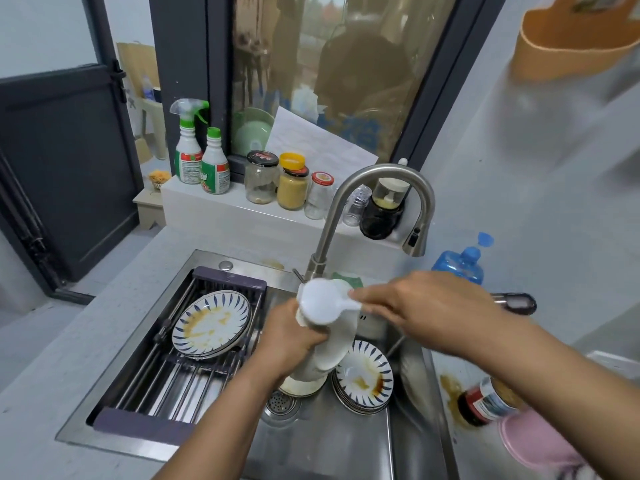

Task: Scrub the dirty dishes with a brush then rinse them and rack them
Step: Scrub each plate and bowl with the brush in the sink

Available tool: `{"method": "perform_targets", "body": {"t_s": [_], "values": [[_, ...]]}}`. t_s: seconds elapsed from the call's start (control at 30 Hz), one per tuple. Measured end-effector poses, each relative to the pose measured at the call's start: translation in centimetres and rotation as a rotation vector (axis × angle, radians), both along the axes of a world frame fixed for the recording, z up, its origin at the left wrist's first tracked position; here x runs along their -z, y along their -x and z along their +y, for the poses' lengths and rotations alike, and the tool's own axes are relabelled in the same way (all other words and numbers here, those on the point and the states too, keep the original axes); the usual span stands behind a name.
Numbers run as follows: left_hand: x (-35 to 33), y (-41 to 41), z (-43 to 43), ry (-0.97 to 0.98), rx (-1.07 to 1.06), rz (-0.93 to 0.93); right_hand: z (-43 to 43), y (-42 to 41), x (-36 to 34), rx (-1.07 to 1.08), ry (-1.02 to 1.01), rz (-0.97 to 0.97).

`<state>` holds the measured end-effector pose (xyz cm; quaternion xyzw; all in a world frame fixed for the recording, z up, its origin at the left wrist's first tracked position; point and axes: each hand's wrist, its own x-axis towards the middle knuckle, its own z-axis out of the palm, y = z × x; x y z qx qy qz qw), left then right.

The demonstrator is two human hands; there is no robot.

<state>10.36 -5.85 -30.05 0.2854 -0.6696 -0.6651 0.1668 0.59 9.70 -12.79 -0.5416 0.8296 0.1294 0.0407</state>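
A steel drying rack (166,386) spans the sink (329,441) on its nine o'clock side. A blue-dashed plate (211,323), smeared brown, leans on the rack's far end, at about eleven o'clock of the basin.

At the middle of the basin the left hand (291,337) comes up from six o'clock. Its fingers are curled around the near edge of a white dish (334,348), which it holds on edge. The dish's lower rim is down near the drain strainer (280,403), though I cannot tell whether it touches the basin floor.

A white round-headed brush (320,301) lies against the top of that dish, at its twelve o'clock. The brush's short handle points toward three o'clock, where the fingertips of the right hand (429,303) pinch it.

Just beside the dish, at its four o'clock, a stack of stained blue-dashed plates (363,375) sits in the basin. The gooseneck faucet (377,171) arches over at twelve o'clock, its spout out toward two o'clock.

At two o'clock of the sink, a blue bottle (459,265) stands on the counter. At four o'clock a dark sauce bottle (488,400) lies tipped beside a brown spill (450,389).
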Motion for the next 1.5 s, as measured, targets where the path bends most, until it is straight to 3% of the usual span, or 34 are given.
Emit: {"method": "perform_targets", "body": {"t_s": [0.07, 0.27, 0.33, 0.43, 0.5, 0.63, 0.9, 1.03, 1.17, 1.4, 1.5], "values": [[-0.2, 0.2, 0.4, 0.001, -0.007, 0.015, -0.4, -0.2, 0.7, -0.007, 0.005, 0.013], [-0.1, -0.1, 0.1, -0.046, -0.061, 0.063, 1.6, 4.8, 1.2, 0.261, 0.087, -0.066], [0.0, 0.2, 0.2, -0.120, -0.085, 0.078, 1.4, 3.5, 2.1, 0.234, 0.124, -0.139], [0.3, 0.7, 0.2, -0.229, -0.150, 0.102, 0.3, 0.9, 3.6, 0.072, 0.070, -0.087], [0.7, 0.6, 0.0, -0.282, -0.172, 0.138, 0.4, 1.5, 4.0, 0.122, 0.120, -0.069], [1.0, -0.3, -0.2, -0.362, -0.174, 0.214, 1.7, 4.6, 3.7, 0.346, 0.267, -0.314], [1.5, -1.2, -0.5, -0.523, -0.127, 0.378, 3.9, 6.8, 3.6, 0.557, 0.331, -0.715], [2.3, -1.0, -0.6, -0.726, -0.145, 0.482, 5.0, 6.2, 4.8, 0.602, 0.330, -0.800], [3.3, -1.1, -0.2, -0.910, -0.085, 0.464, 5.3, 5.6, 5.5, 0.603, 0.358, -0.792], [3.9, -0.8, 1.4, -0.567, 0.099, 0.299, 2.4, 5.2, 2.3, 0.436, 0.246, -0.580], [3.8, -0.7, 1.8, -0.580, 0.125, 0.337, 1.9, 5.5, 1.3, 0.441, 0.214, -0.535]]}}
